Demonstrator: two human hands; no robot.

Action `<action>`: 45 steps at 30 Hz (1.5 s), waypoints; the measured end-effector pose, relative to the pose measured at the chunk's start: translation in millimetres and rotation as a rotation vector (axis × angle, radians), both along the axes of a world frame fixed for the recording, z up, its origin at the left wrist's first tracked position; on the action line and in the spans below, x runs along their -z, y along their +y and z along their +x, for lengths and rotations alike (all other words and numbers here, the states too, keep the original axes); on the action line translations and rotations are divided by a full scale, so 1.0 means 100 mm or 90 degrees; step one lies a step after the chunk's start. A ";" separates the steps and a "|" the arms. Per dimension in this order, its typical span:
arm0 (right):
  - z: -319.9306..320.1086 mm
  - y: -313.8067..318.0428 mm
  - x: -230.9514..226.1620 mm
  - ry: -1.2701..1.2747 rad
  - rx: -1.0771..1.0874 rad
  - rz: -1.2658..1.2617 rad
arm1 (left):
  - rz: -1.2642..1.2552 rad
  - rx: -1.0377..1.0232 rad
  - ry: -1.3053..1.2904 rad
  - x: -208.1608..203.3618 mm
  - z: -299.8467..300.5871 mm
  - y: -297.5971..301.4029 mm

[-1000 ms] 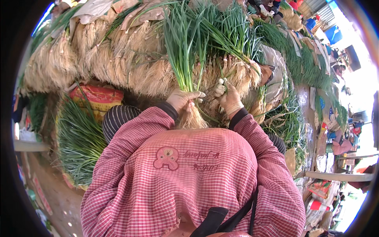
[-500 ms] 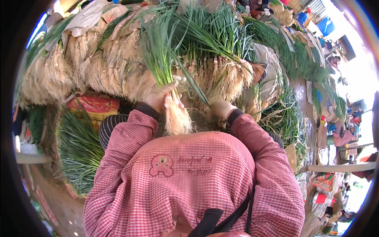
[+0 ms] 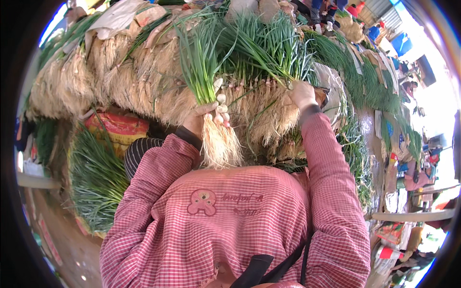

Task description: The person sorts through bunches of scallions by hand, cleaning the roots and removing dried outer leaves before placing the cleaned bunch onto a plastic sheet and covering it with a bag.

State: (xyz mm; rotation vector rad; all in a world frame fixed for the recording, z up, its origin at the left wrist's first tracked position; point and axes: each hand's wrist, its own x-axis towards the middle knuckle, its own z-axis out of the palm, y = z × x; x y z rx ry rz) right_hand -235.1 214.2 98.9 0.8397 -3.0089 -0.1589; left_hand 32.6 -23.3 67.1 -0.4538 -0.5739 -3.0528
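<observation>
My left hand [image 3: 196, 119] is closed round a bunch of green garlic [image 3: 205, 81], held upright in front of my chest. Its long green leaves point away from me. Several white and pinkish bulbs show beside my fingers, and pale stringy roots hang below. Over to the right, my right hand [image 3: 303, 94] reaches to the end of a heap of green garlic [image 3: 269, 43]. Its fingers are closed on a stalk there, above the hanging roots; the fingertips are partly hidden.
More bundles [image 3: 105, 62], roots toward me, line the far left under sheets of sacking [image 3: 113, 19]. At the left a sack of loose greens [image 3: 96, 173] stands by a red and yellow bag [image 3: 120, 126]. A pale rail [image 3: 413, 216] crosses the right side; further heaps [image 3: 355, 72] lie beyond.
My right hand has let go of a long leaf near the roots and moved up and right to the heap. The bunch in my left hand has turned, showing more bulbs.
</observation>
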 end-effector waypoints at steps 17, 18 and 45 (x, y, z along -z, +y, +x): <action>1.31 -0.41 0.13 -0.529 -0.008 -0.598 | -0.279 -0.022 -0.453 0.30 -0.07 0.19; 1.25 -0.40 0.01 -0.522 0.072 -0.727 | -0.245 0.003 -0.426 0.32 -0.05 0.19; 1.37 -0.25 0.33 -0.579 -0.208 -0.125 | -0.218 -0.116 -0.319 0.17 0.03 0.09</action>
